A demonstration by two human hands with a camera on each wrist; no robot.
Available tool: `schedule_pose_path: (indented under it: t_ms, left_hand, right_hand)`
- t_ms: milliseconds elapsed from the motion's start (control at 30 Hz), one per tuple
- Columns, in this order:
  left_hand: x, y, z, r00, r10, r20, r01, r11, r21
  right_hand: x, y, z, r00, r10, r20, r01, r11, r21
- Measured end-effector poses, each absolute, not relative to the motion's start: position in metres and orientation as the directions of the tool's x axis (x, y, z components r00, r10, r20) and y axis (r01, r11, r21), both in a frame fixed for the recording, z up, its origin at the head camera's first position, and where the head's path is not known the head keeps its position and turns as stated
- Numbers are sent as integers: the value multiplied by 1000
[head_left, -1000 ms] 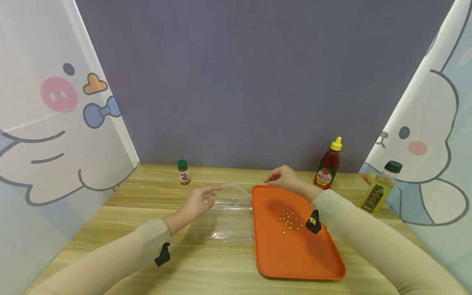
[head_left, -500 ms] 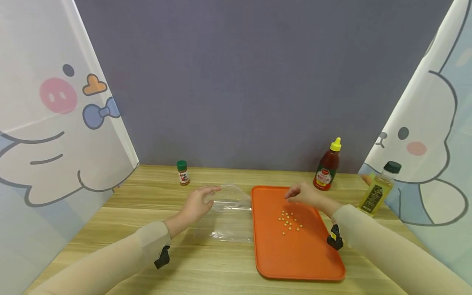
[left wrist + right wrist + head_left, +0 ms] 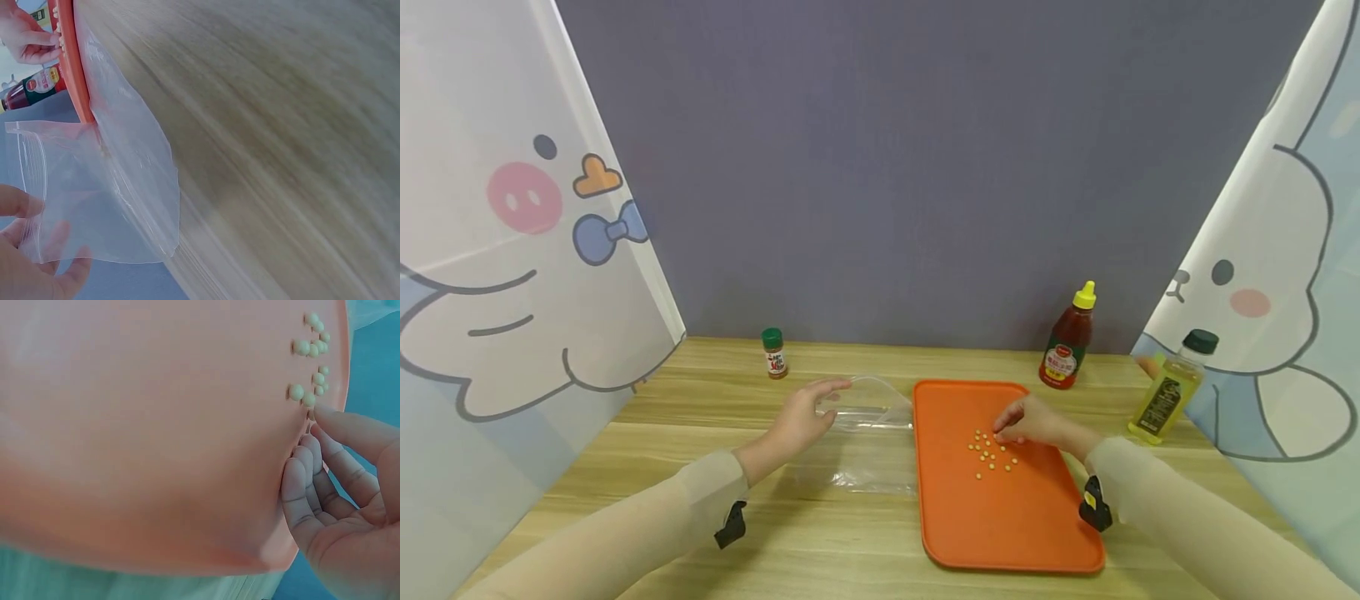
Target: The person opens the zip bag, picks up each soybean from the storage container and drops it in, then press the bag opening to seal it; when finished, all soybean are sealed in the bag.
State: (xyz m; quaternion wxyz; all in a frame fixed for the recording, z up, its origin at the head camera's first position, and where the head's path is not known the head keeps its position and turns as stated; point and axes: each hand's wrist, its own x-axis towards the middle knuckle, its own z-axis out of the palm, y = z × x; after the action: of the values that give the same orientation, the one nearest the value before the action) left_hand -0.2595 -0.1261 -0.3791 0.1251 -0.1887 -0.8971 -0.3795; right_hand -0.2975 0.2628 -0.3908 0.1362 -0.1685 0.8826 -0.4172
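Note:
My left hand (image 3: 797, 419) holds a clear zip bag (image 3: 81, 169) by its open mouth, thumb and fingers on either side of the plastic. Some of those fingers show through the film in the left wrist view. The bag lies on its side with its mouth raised, its right end against an orange tray (image 3: 1007, 533). Over the tray, my right hand (image 3: 1033, 421) reaches down at the edge of a cluster of soybeans (image 3: 301, 347). Its thumb and index fingertips pinch one soybean (image 3: 311, 415) at the tray surface; the other fingers are bent beside them.
A small spice jar (image 3: 775, 354) with a green cap stands at the back left of the wooden table (image 3: 700, 408). Behind the tray is a red sauce bottle (image 3: 1063, 350); an oil bottle (image 3: 1168, 396) stands to its right. A grey panel (image 3: 880, 167) closes off the back.
My right hand has come from the tray's far edge toward me and right, down to the soybeans, its fingertips closing on one. The left hand and the bag stay almost in place.

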Motion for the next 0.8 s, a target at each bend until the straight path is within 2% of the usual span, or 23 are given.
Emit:
schedule_pose_path:
  t_ms: [400,800]
  left_hand:
    - [-258,-127,-378,-892,264,366,448,614,650]
    - [-256,-127,-377,-893,262,365,446,620,646]
  right_hand:
    - [-299,262,-399,-897,-439,-58,-222,559,-799]
    - [-300,260,-394,-908,-412,-72,-221,618,-754]
